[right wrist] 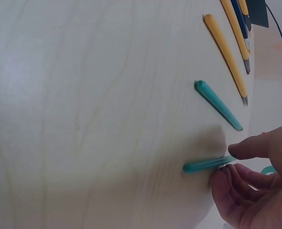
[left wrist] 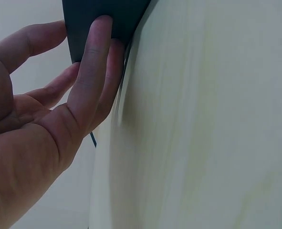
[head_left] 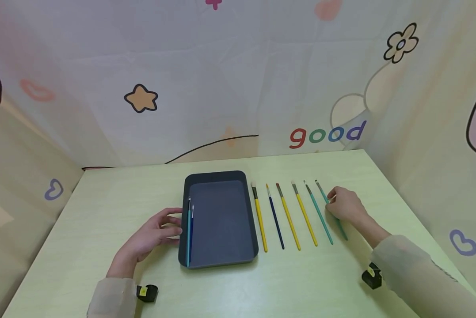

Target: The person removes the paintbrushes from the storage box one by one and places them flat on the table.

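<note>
A dark grey tray (head_left: 223,221) lies on the table, with a teal paintbrush (head_left: 188,240) and a dark blue paintbrush (head_left: 192,232) along its inner left side. My left hand (head_left: 152,234) rests its spread, fairly straight fingers against the outside of the tray's left wall; the left wrist view shows fingertips (left wrist: 101,28) on that wall. At the right end of a row of brushes, my right hand (head_left: 346,205) pinches a teal paintbrush (right wrist: 203,165) between thumb and fingers. Its handle end points toward me, and the fingers hide its middle.
Left of the pinched brush lie another teal paintbrush (head_left: 320,215), yellow paintbrushes (head_left: 306,216) and a dark blue one (head_left: 276,221), roughly parallel beside the tray. A patterned curtain (head_left: 206,88) closes off the table's back and sides.
</note>
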Tool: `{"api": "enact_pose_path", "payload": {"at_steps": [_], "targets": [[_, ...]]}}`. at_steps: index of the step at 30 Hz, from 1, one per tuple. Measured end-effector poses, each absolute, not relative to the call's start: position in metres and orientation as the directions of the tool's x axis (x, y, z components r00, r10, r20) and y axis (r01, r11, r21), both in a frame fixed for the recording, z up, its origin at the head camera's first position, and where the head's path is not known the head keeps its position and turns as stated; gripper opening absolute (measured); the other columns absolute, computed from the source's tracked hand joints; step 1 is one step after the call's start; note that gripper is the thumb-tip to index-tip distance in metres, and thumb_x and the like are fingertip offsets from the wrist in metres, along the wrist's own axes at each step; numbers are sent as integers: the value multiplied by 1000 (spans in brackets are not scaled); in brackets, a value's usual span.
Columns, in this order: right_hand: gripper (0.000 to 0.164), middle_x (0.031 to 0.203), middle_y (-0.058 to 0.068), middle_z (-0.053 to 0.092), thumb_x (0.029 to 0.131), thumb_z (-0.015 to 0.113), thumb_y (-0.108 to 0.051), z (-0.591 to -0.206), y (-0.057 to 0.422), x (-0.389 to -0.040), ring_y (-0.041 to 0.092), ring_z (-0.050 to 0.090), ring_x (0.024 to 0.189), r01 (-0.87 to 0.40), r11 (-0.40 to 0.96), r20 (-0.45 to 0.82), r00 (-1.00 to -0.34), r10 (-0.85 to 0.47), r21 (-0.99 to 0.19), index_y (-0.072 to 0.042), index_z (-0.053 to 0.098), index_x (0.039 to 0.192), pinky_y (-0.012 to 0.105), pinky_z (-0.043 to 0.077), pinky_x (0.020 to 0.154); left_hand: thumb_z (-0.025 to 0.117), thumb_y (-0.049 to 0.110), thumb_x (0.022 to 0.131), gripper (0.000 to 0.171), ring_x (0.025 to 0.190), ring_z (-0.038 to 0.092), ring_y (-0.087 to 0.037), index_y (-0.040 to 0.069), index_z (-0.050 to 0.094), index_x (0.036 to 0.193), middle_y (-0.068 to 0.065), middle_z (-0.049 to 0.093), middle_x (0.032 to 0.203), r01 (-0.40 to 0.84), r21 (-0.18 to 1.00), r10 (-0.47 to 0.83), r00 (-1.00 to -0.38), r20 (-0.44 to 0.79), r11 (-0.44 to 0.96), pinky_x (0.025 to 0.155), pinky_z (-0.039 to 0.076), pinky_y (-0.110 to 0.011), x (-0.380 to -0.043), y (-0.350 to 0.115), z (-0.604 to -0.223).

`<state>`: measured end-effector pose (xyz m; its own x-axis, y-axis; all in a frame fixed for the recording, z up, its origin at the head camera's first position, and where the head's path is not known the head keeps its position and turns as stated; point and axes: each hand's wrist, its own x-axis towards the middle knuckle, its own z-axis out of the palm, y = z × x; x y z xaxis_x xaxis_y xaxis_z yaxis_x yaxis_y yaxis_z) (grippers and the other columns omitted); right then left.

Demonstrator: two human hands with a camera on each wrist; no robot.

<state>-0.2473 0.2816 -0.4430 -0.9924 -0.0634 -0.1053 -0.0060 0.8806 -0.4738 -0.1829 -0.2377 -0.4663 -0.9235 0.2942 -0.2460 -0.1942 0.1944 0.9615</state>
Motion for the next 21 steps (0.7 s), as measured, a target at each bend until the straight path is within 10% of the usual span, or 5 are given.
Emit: {"api": "enact_pose_path", "payload": {"at_steps": [21], "targets": [[24,106,23,66,100,62,-8,-422,212,-249,34,65,91,-94,568,0,-986,-164,-817,8,61,119,39,62,77,63,7,100,61,105,61,-30,2,36,155,-27,49,134,-181,964,303,-924,-235,194,91,58,-46,-182,-237,-463]]}}
